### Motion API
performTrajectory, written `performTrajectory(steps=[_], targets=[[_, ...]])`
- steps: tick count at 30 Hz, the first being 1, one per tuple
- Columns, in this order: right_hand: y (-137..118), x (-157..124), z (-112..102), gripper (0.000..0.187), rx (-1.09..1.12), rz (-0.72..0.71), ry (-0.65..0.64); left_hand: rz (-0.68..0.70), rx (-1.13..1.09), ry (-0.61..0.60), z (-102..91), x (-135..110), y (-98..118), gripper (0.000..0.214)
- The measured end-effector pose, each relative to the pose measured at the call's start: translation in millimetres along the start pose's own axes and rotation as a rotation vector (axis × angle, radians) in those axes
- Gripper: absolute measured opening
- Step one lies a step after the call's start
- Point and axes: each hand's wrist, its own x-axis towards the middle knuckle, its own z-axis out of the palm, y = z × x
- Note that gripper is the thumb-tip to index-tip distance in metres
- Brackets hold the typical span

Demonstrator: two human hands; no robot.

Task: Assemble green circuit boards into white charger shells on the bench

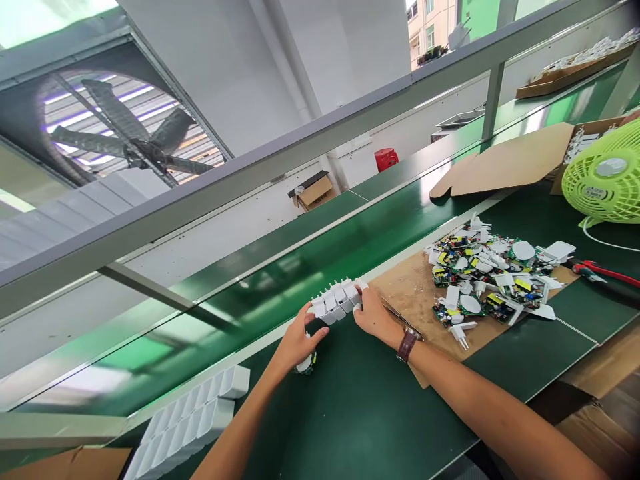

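A row of several white plug adapters (336, 303), pins pointing away from me, is squeezed between my two hands at the edge of the green bench. My left hand (296, 341) is closed on the left end, thumb at the near side. On the right end, my right hand (375, 313) is closed too, with a watch on its wrist. Just below my left hand lies a small circuit board (306, 364) with a white disc, partly hidden by the hand. A pair of slim metal tweezers (397, 315) rests beside my right wrist.
A heap of circuit boards with white plug parts (495, 267) covers a brown cardboard sheet (400, 287). Red-handled pliers (595, 270) and a green fan (607, 175) stand right. Two rows of white plastic casings (193, 423) sit left. A conveyor belt (310, 263) runs behind.
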Motion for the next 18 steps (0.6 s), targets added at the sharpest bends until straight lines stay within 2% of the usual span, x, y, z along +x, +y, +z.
performTrajectory(steps=[2, 4, 7, 10, 13, 15, 18], targets=[[-4, -2, -4, 0.063, -0.008, -0.011, 0.017, 0.018, 0.060, 0.047, -6.5, -3, -3, 0.082], [-11, -4, -8, 0.064, -0.019, -0.086, 0.065, 0.025, 0.143, 0.110, -14.1, -10, -8, 0.083], [-25, -11, -13, 0.058, -0.036, -0.300, 0.133, 0.020, 0.228, 0.123, -19.5, -30, -20, 0.093], [-37, -21, -12, 0.053, -0.054, -0.498, 0.076, -0.020, 0.214, 0.070, -12.8, -54, -32, 0.104], [-45, -32, -9, 0.056, -0.063, -0.633, -0.060, -0.088, 0.062, 0.090, -4.1, -68, -36, 0.101], [-49, -37, -8, 0.057, -0.039, -0.701, -0.143, -0.116, -0.127, 0.103, -3.9, -72, -31, 0.096], [-52, -43, -6, 0.064, 0.023, -0.792, -0.250, -0.208, -0.540, -0.003, -10.6, -75, -13, 0.088]])
